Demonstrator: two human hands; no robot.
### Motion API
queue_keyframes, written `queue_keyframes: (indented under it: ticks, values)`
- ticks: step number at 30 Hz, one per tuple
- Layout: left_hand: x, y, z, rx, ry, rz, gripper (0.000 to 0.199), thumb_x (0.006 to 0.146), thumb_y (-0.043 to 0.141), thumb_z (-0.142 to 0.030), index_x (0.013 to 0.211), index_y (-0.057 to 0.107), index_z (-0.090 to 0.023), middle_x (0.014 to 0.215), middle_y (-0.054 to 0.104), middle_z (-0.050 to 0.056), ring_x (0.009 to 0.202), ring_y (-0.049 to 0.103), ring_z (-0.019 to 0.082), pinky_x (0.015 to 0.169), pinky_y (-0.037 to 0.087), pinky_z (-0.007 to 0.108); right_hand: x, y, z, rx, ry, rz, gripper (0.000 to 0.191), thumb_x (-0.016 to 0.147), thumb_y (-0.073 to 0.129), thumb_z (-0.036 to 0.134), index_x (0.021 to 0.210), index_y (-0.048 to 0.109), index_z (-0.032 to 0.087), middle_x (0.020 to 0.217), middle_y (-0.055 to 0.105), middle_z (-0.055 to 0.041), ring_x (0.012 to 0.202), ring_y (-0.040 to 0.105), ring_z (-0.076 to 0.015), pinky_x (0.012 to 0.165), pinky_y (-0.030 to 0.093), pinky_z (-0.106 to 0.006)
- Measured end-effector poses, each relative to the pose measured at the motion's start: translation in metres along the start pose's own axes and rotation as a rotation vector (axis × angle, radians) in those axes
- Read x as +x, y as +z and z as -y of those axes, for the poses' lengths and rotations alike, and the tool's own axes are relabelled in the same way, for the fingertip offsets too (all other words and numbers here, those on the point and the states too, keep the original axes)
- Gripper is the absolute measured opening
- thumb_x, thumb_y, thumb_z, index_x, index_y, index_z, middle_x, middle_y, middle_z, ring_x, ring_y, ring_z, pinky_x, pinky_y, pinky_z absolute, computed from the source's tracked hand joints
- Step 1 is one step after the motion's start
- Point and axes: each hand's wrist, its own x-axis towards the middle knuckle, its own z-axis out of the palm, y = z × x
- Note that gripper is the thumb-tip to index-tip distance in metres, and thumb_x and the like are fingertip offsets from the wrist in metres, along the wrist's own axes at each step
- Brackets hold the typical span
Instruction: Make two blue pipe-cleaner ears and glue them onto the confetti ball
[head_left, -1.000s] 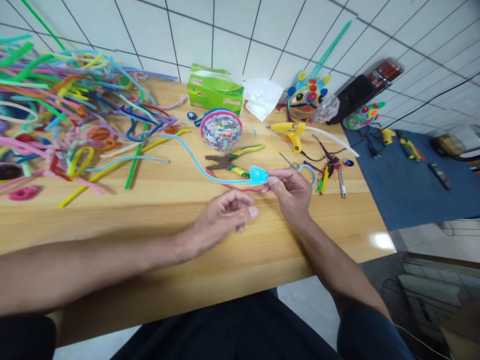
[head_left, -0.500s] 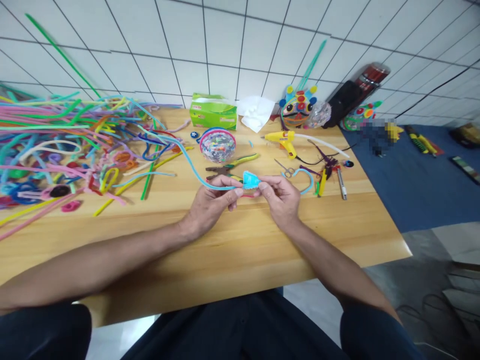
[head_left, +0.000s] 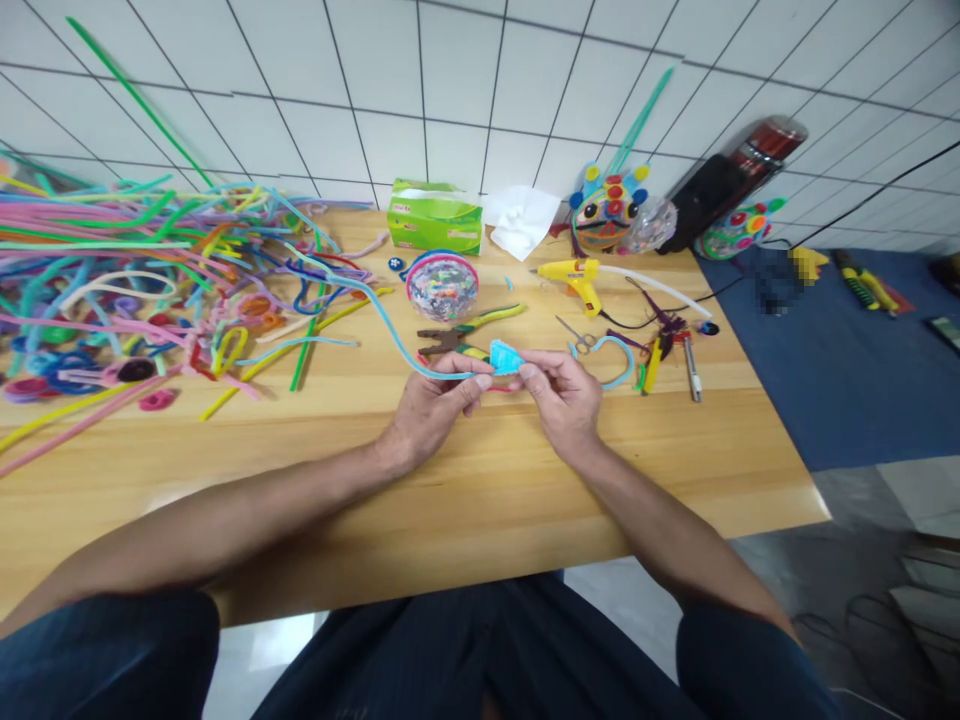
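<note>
My left hand (head_left: pixel 429 412) pinches a long light-blue pipe cleaner (head_left: pixel 391 328) between thumb and fingers, and the strand trails back to the heap on the left. Between the hands is a small bright-blue, roughly triangular piece (head_left: pixel 505 357). My right hand (head_left: pixel 564 402) has its thumb and forefinger closed on the piece's right corner. The left fingertips meet its left side, where the pipe cleaner runs in behind the thumb. Just behind the hands lie pliers (head_left: pixel 442 340) with yellow-green handles, partly hidden.
A tangled heap of coloured pipe cleaners (head_left: pixel 150 290) covers the table's left. Towards the wall stand a ball-like craft piece (head_left: pixel 442 288), a green tissue pack (head_left: pixel 435 222) and a decorated animal head (head_left: pixel 606 212). A yellow glue gun (head_left: pixel 574 282), scissors (head_left: pixel 577 337) and a pen (head_left: pixel 692 370) lie right.
The view has turned slightly, so the tabletop things sit a little further right. Both hands keep their grip; the blue piece is tilted a little differently.
</note>
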Motion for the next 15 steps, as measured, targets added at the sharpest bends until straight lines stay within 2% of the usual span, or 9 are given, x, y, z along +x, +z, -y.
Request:
queue_keyframes:
  ticks: [4, 11, 15]
  values:
    - [0.003, -0.006, 0.006, -0.011, 0.016, 0.005, 0.044, 0.075, 0.098, -0.054, 0.091, 0.078, -0.017, 0.066, 0.065, -0.002, 0.06, 0.056, 0.012, 0.057, 0.049, 0.025, -0.001, 0.0, -0.001, 0.004, 0.008, 0.031, 0.025, 0.1, 0.077, 0.048, 0.114, 0.08, 0.027, 0.087, 0.086, -0.0006, 0.073, 0.082, -0.0169, 0.069, 0.064, -0.03]
    - [0.006, -0.011, 0.01, 0.018, 0.084, 0.022, 0.039, 0.078, 0.097, -0.051, 0.088, 0.08, -0.017, 0.085, 0.07, 0.003, 0.066, 0.056, 0.011, 0.059, 0.048, 0.025, -0.002, 0.001, 0.0, 0.005, 0.045, 0.043, 0.03, 0.099, 0.078, 0.053, 0.112, 0.079, 0.026, 0.091, 0.087, -0.0021, 0.076, 0.084, -0.0178, 0.071, 0.066, -0.031]
    - [0.005, -0.011, 0.011, 0.001, 0.046, 0.05, 0.037, 0.081, 0.095, -0.051, 0.088, 0.078, -0.018, 0.083, 0.071, 0.002, 0.067, 0.056, 0.011, 0.062, 0.048, 0.025, -0.002, 0.002, 0.0, -0.005, 0.043, 0.021, 0.029, 0.099, 0.078, 0.053, 0.111, 0.079, 0.027, 0.089, 0.087, -0.0018, 0.076, 0.084, -0.0185, 0.071, 0.066, -0.032]
